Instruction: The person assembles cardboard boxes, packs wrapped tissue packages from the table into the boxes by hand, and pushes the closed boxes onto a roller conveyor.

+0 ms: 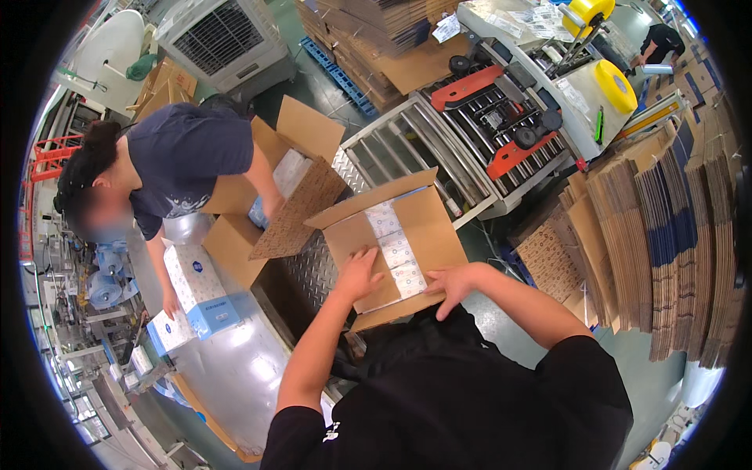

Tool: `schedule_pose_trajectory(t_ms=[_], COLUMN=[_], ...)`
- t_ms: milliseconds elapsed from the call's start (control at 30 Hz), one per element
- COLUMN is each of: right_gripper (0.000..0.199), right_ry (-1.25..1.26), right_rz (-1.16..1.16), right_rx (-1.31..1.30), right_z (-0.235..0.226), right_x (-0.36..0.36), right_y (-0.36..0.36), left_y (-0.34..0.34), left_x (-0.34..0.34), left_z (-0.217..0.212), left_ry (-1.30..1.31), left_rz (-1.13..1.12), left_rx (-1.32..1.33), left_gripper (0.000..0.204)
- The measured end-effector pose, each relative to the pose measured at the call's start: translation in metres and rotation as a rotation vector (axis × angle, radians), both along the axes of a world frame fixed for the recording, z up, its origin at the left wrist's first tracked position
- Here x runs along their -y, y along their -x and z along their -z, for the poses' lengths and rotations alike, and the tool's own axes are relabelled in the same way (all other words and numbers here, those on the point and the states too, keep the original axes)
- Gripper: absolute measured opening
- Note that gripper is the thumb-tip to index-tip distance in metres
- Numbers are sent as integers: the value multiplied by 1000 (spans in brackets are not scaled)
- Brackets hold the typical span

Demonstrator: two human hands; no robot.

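An open brown cardboard carton (437,235) stands before me with its flaps folded outward. White patterned packs (395,254) lie in a row inside, showing between the side flaps. My left hand (359,274) rests with spread fingers on the carton's left flap. At the near right corner, my right hand (456,285) touches the cardboard with thumb and fingers apart. Neither hand is wrapped round anything.
On the left, another person reaches into a second open carton (301,207) and touches packs (192,278) on a metal table (243,364). Beyond my carton are a roller conveyor (407,149) and a taping machine (501,117). Flattened cartons (627,235) stand stacked at right.
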State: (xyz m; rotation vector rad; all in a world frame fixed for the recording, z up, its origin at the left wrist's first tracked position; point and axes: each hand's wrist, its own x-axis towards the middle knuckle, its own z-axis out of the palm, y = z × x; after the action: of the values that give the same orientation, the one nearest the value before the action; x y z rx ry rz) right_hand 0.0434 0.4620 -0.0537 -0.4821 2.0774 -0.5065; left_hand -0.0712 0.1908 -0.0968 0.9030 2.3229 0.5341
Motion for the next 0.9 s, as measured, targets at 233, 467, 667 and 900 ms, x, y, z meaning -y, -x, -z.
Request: schedule_pose_trajectory(t_ms=[233,467,667,900], right_gripper=[124,102,41,70], right_ry=[-281,107,-208,-240], right_rz=[997,1610,1361,882], right_rx=[-610,-467,-691,-957], right_z=[40,125,110,106], right_x=[-37,-25,-24,-56], right_y=[34,23,142,195], left_y=[70,-4,2,26], left_x=[-57,21,-24,-124], left_z=[-78,31,82,112], left_ry=[-244,-58,-359,-548], left_rz=[-134,-51,-1205,-1413], left_rx=[-836,-303,112,55], left_gripper=[66,68,68,67])
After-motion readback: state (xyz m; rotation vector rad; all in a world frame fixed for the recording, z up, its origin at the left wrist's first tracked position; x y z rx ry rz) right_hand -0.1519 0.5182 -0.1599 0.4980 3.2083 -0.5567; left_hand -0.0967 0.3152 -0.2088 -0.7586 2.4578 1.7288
